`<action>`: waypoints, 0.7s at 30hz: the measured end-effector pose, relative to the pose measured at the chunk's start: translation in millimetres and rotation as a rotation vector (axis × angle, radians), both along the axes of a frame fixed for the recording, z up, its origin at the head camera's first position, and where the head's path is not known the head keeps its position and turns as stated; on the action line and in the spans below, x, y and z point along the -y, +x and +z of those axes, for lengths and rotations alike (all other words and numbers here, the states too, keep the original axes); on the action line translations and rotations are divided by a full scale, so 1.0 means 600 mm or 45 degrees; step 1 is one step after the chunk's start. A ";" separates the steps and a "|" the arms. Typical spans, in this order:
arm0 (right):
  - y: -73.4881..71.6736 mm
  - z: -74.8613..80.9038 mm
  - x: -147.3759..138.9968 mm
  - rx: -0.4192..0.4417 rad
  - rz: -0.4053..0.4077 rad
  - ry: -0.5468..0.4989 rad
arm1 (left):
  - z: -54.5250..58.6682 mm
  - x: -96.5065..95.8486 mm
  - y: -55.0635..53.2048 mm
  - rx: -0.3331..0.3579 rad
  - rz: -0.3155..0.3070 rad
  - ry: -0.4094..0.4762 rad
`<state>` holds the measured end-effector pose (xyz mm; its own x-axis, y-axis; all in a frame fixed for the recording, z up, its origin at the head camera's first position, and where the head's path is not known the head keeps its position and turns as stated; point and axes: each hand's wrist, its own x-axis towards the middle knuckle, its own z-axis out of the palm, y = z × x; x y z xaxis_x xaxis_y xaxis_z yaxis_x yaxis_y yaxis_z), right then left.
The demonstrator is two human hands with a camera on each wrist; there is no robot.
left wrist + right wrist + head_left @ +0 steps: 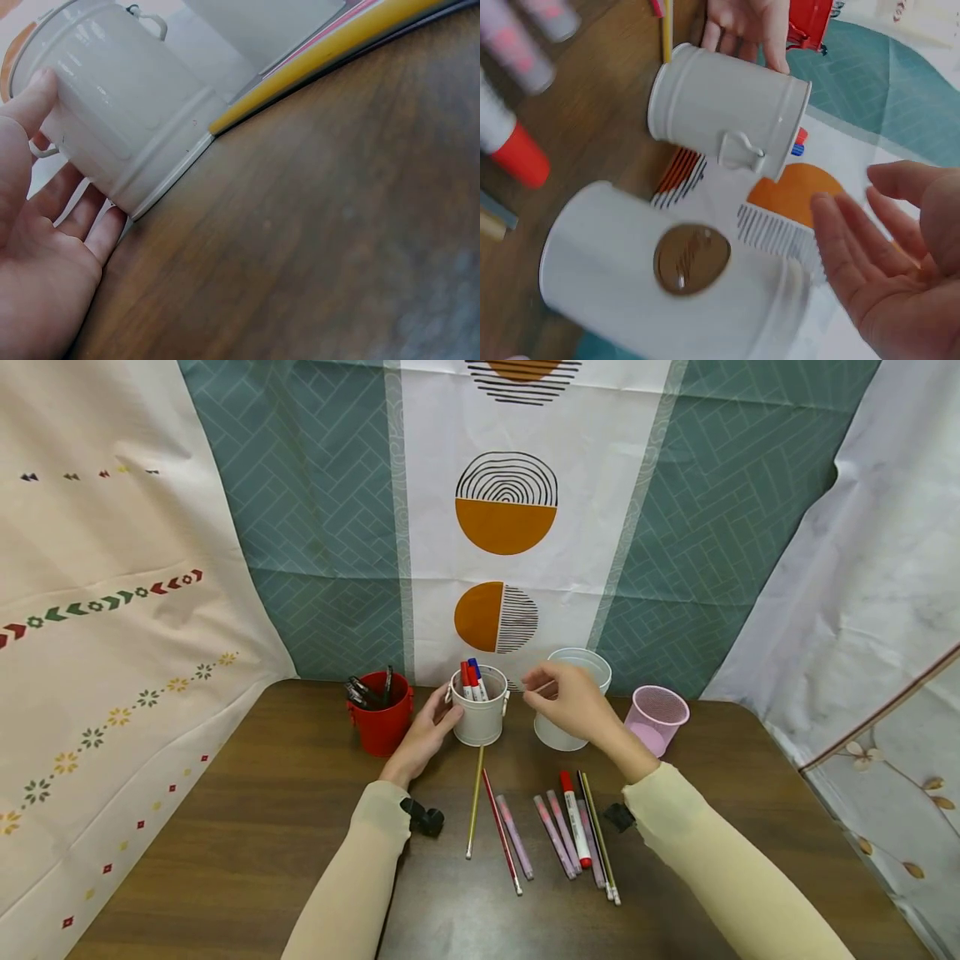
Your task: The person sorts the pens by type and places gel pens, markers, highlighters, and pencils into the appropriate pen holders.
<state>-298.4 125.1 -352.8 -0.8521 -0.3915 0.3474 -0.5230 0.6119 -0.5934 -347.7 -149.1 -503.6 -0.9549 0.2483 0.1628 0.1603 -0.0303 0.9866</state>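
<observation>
My left hand (422, 737) holds the small white bucket (478, 725) at its left side, the thumb in front and the other fingers round behind. Red and blue markers (468, 683) stand in that bucket, leaning to its left. Above the front of the larger white pail (558, 737) hovers my right hand (573, 702), its fingers loosely bent and nothing between them. In the right wrist view this pail (622, 255) shows a brown oval mark on its side. A yellow pencil (475, 810) lies on the table just in front of the small bucket.
A red bucket (381, 732) with black pens stands at the left, a pink mesh cup (670, 717) at the right. Nearer lie a red pencil (503, 833), several pink-purple pens (516, 839), a red-capped marker (576, 822) and more pencils (600, 835). Patterned cloth hangs behind.
</observation>
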 end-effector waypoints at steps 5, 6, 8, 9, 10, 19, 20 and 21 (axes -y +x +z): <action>0.037 -0.001 -0.033 -0.050 -0.009 0.150 | 0.000 0.000 0.001 0.005 -0.002 0.000; 0.044 -0.004 -0.040 -0.052 -0.022 0.178 | -0.001 0.000 0.001 0.005 -0.002 0.003; 0.060 -0.013 -0.051 -0.032 -0.044 0.222 | -0.001 -0.001 0.001 0.010 0.002 -0.007; 0.067 -0.019 -0.057 -0.010 -0.054 0.243 | -0.002 -0.001 0.001 0.009 0.000 -0.008; 0.074 -0.024 -0.062 0.008 -0.060 0.262 | -0.002 -0.001 0.000 0.008 0.000 -0.011; 0.105 -0.081 -0.089 0.118 -0.082 0.368 | 0.002 -0.002 0.001 0.011 0.007 -0.009; 0.108 -0.088 -0.090 0.122 -0.087 0.377 | 0.002 -0.002 0.001 0.015 0.006 -0.010; 0.111 -0.095 -0.091 0.130 -0.097 0.384 | 0.001 -0.002 0.002 0.017 0.006 -0.010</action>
